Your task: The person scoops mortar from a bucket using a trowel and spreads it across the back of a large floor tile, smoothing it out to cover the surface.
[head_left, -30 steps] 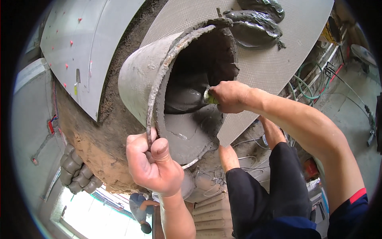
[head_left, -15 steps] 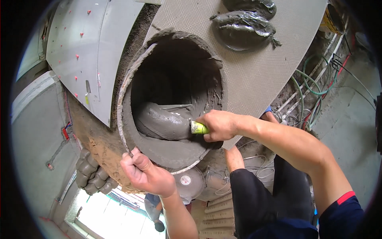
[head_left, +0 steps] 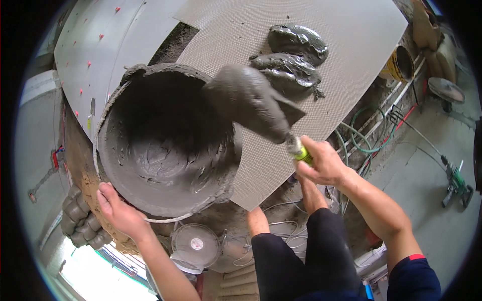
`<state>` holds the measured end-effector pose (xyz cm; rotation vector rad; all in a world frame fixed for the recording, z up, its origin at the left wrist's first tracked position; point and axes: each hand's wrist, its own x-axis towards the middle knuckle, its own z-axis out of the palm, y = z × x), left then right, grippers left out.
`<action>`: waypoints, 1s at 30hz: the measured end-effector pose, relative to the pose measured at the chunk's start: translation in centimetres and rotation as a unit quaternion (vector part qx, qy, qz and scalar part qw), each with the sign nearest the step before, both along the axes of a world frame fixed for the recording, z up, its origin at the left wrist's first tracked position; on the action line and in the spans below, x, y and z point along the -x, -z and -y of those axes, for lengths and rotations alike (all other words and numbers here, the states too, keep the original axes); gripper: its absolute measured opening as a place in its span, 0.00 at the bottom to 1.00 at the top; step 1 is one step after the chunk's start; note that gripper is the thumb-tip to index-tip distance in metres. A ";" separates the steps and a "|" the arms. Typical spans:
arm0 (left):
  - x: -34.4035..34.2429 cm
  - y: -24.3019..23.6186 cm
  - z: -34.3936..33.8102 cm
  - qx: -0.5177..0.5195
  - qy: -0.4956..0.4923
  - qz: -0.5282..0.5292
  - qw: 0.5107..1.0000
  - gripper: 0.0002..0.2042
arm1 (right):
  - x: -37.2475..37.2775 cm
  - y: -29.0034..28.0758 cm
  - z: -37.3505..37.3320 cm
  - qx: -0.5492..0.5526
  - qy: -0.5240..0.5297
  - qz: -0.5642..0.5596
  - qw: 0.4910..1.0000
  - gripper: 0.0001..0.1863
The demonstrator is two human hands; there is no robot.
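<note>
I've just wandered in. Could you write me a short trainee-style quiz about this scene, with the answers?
1. True or false: the bucket is full to its rim.

2. Fill in: the ___ grips the trowel.

3. Multiple choice: how many mounds of grey paste lie on the textured panel?
A) One
B) Two
C) Five

Key:
1. False; the bucket's inner wall shows well below the rim.
2. right hand
3. B
</note>
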<state>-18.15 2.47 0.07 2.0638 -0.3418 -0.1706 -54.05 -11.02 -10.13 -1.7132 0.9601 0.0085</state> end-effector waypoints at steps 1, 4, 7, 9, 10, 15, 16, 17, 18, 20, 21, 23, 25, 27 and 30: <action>-0.9 -0.1 -0.4 0.041 0.004 -0.038 0.998 0.16 | 0.8 1.1 -0.1 0.068 0.007 -0.030 0.997 0.13; -2.4 -0.1 -1.4 0.033 0.018 -0.046 0.998 0.14 | 2.9 5.7 -0.5 0.271 0.030 -0.075 0.959 0.15; -2.7 0.2 -1.1 0.054 -0.021 -0.033 0.998 0.14 | 4.1 7.1 0.8 0.330 0.008 -0.151 0.932 0.19; -3.1 0.5 -2.0 0.063 0.029 -0.039 0.997 0.15 | 5.1 6.4 0.5 0.359 0.018 -0.144 0.922 0.22; -2.9 0.4 -1.8 0.072 0.044 -0.046 0.995 0.15 | 5.1 5.6 0.4 0.377 0.040 -0.114 0.918 0.22; -3.1 1.1 -1.1 0.031 0.102 0.010 0.994 0.15 | 2.2 1.6 2.4 0.390 -0.003 -0.038 0.920 0.23; -3.2 0.8 -0.5 0.008 0.118 0.021 0.993 0.16 | 0.6 0.6 2.9 0.378 -0.027 -0.028 0.925 0.23; -3.4 0.2 0.3 -0.020 0.133 0.036 0.990 0.18 | -1.1 -0.3 3.3 0.363 -0.051 -0.014 0.930 0.22; -3.4 0.0 1.3 -0.036 0.140 0.053 0.988 0.18 | -2.1 -0.2 3.6 0.370 -0.087 0.008 0.925 0.24; -4.1 -0.7 3.3 -0.067 0.164 0.076 0.981 0.19 | -4.5 0.8 3.4 0.412 -0.140 0.018 0.900 0.25; -4.6 -0.9 3.9 -0.058 0.165 0.078 0.982 0.20 | -5.9 1.8 2.8 0.431 -0.168 0.012 0.886 0.26; -5.9 0.1 4.9 -0.069 0.162 0.057 0.983 0.21 | -8.1 4.8 1.6 0.457 -0.198 -0.037 0.866 0.23; -8.6 1.0 4.9 -0.039 0.180 0.051 0.982 0.22 | -9.2 8.9 0.0 0.477 -0.214 -0.126 0.843 0.15; -9.8 0.4 5.4 -0.040 0.164 0.042 0.985 0.22 | -9.5 10.6 -1.5 0.412 -0.177 -0.135 0.884 0.15; -11.3 0.3 6.1 -0.005 0.168 -0.064 0.984 0.23 | -8.6 11.2 -1.8 0.412 -0.166 -0.100 0.890 0.15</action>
